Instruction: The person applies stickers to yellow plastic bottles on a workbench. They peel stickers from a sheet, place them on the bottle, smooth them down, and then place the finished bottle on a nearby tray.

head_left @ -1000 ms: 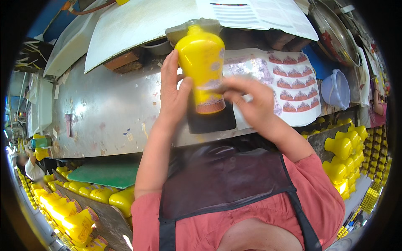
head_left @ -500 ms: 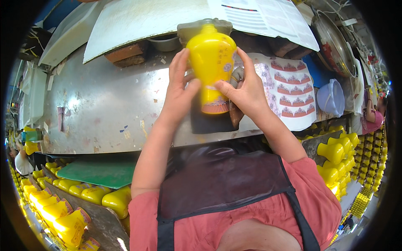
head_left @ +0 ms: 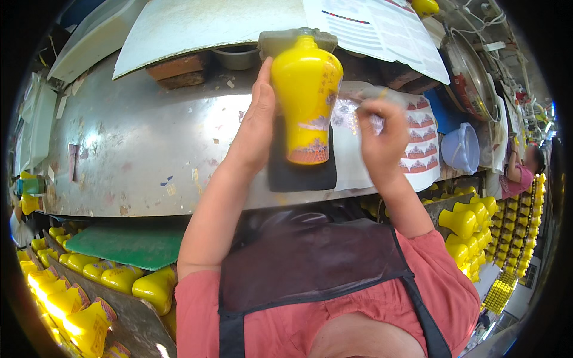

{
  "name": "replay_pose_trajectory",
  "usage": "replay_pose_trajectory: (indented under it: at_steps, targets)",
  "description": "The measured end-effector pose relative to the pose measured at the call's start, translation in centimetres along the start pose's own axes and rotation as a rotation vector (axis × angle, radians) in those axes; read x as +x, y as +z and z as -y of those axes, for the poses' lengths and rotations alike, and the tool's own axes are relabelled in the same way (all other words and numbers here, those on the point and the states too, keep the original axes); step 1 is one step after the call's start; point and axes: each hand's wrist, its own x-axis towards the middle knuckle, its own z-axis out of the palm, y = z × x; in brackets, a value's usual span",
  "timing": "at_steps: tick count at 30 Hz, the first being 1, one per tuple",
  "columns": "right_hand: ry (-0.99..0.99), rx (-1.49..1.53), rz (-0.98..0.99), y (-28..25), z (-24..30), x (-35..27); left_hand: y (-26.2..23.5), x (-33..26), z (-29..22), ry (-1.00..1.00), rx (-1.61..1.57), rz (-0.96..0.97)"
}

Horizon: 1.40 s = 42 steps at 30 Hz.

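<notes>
A glossy yellow bottle (head_left: 301,89) with floral decoration and a patterned band at its base lies with its neck against a grey block (head_left: 265,43). Its base end is over a black pad (head_left: 301,179). My left hand (head_left: 258,122) rests along the bottle's left side, fingers straight and close together, not wrapped round it. To the right of the bottle, above a decal sheet (head_left: 421,170), my right hand (head_left: 385,134) is raised with curled fingers. Motion blurs it; a pale, thin thing shows at its fingertips, too smeared to name.
A metal worktable (head_left: 143,137) carries scraps of decal. White boards (head_left: 203,30) rest on bricks (head_left: 176,68) behind. A lavender bucket (head_left: 459,149) stands at the right. Yellow bottles (head_left: 152,289) fill racks on both sides, beside a green board (head_left: 128,244). Another person (head_left: 516,173) is far right.
My right hand has left the bottle and moved right, its fingers now curled. My left hand stays at the bottle's left side, its fingers straighter and its thumb no longer across the front.
</notes>
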Motion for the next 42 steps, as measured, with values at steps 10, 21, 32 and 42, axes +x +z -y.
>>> replay_pose_trajectory:
  at_steps: [10,21,32,42]
  targets:
    - [-0.544,0.012,0.223,-0.7,3.6,1.3,0.0,-0.3,-1.5,0.049,0.012,-0.009]
    - [-0.724,-0.132,0.44,-0.8,4.2,-0.1,0.4,-0.1,-2.1,0.014,-0.015,-0.031]
    - [-0.33,-0.085,0.021,1.2,1.6,6.2,3.9,0.6,-2.7,-0.11,-0.156,-0.098]
    - [-0.289,-0.046,0.142,2.7,0.5,9.2,3.1,1.4,-0.3,-0.043,0.011,-0.206]
